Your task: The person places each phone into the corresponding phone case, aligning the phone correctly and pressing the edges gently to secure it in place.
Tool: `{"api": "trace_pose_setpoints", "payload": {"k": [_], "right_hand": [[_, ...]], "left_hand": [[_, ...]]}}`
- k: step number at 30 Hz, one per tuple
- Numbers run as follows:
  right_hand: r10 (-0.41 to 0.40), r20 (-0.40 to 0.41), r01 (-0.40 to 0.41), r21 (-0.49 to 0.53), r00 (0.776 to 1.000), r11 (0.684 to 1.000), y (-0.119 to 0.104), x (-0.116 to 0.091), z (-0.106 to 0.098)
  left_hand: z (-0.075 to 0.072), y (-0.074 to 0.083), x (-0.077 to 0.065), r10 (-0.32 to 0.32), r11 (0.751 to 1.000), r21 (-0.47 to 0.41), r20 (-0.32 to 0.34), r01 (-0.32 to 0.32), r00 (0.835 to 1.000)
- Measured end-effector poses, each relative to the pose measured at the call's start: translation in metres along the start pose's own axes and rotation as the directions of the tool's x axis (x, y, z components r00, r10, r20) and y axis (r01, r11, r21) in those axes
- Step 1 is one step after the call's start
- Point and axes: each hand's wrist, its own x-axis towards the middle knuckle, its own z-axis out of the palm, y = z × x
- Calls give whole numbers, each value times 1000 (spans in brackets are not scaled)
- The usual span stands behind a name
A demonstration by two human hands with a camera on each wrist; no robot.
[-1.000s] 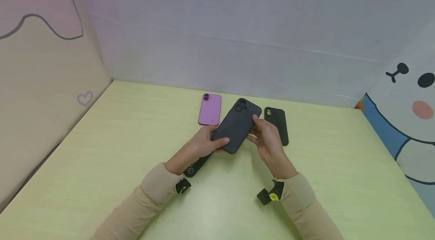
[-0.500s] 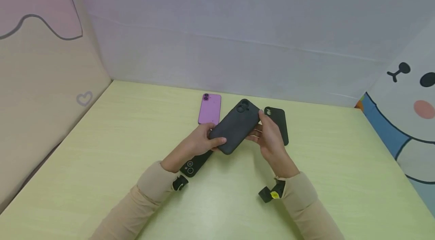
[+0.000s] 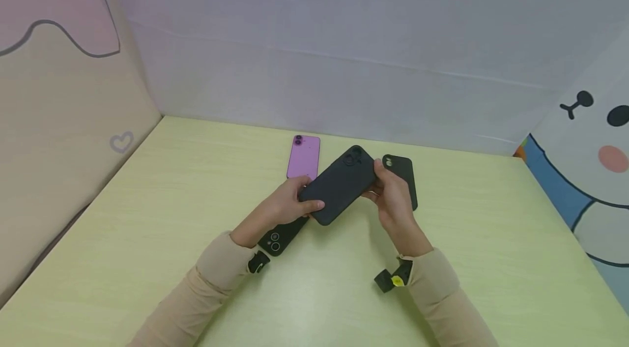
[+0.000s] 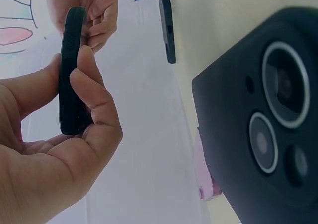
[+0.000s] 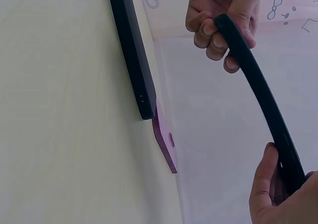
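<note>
A black phone case (image 3: 339, 186) is held tilted above the table, its camera cutouts toward the far right end in the head view. My left hand (image 3: 285, 204) pinches its near left end, thumb on the back and fingers beneath. The right hand (image 3: 395, 199) grips the far right edge near the camera corner, thumb on top. From the right wrist, the case (image 5: 258, 92) appears edge-on and slightly bowed between both hands. Beneath my left wrist lies a black phone (image 3: 290, 234) with ringed camera lenses, partly covered by that hand; it looms large in the left wrist view.
A pink-purple phone (image 3: 303, 156) lies back-up behind the left hand. Another black phone case (image 3: 407, 178), with light showing through its camera hole, lies behind the right hand. The pale yellow table (image 3: 172, 216) meets a whitish wall (image 3: 344, 63) at the back.
The held case has shifted slightly left and tipped flatter, together with my left hand. My right thumb has moved to the case's corner edge. More of the black phone below now shows.
</note>
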Motion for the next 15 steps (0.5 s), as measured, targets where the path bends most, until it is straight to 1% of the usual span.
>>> {"api": "trace_pose_setpoints", "payload": {"k": [3, 8, 12, 15], "right_hand": [[-14, -14, 15, 26, 1000, 1000, 1, 0, 1], [-27, -38, 28, 29, 999, 999, 2, 0, 1], [-25, -35, 26, 52, 999, 998, 1, 0, 2], [-6, -14, 7, 80, 1000, 997, 0, 0, 2]], "left_hand": [[-1, 0, 0, -2, 1000, 1, 1, 2, 1000], [-2, 1, -1, -2, 1000, -8, 14, 2, 1000], [-4, 1, -1, 4, 999, -42, 31, -3, 1000], [-6, 0, 0, 2, 997, -78, 35, 1, 999]]}}
